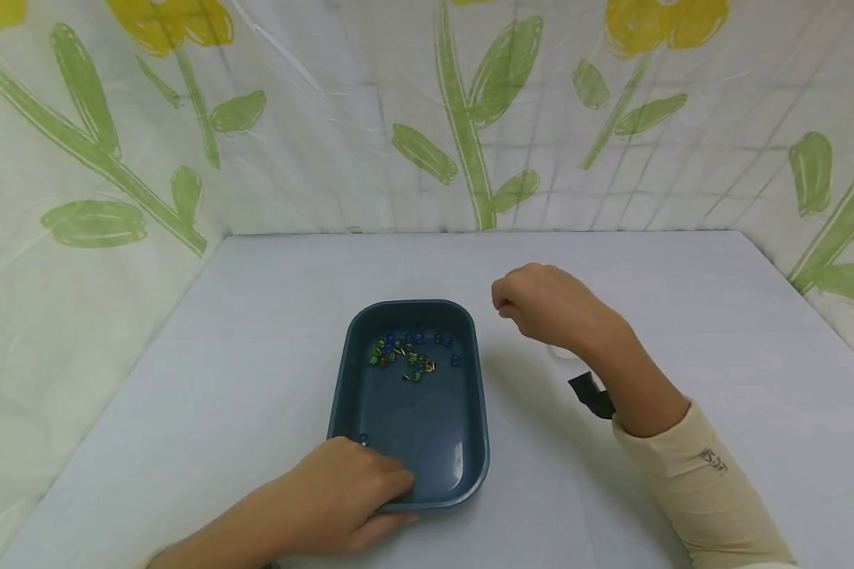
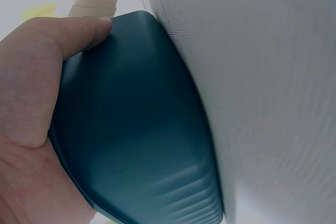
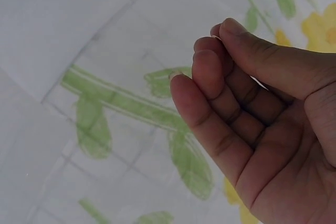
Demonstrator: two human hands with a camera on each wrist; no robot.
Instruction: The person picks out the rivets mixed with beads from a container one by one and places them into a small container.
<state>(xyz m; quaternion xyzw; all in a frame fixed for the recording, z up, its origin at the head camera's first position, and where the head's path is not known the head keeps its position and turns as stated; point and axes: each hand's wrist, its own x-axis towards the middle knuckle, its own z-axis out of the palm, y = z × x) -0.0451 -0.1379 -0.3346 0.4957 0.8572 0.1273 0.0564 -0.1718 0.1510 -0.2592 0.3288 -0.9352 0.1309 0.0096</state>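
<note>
My left hand (image 1: 341, 498) has the near rim of the dark blue tray (image 1: 462, 395) — fingers curled over the edge, thumb pressed against the outer wall, as the left wrist view shows close up. The tray sits flat on the pale table (image 1: 221, 356), right in the middle, in front of me. Inside it, a little cluster of marbles (image 1: 409, 356) lies bunched toward the far end, blues and greens with a few amber ones; one lone marble (image 1: 363, 437) rests near my left fingers at the near rim. My right hand (image 1: 541, 304) hangs in the air just right of the tray's far corner — fingers loosely curled in, thumb (image 3: 262, 56) laid over the fingertips. Whether anything is pinched in there, I cannot tell. Behind the table hangs a white cloth with yellow flowers (image 1: 470, 118) and green stems.
</note>
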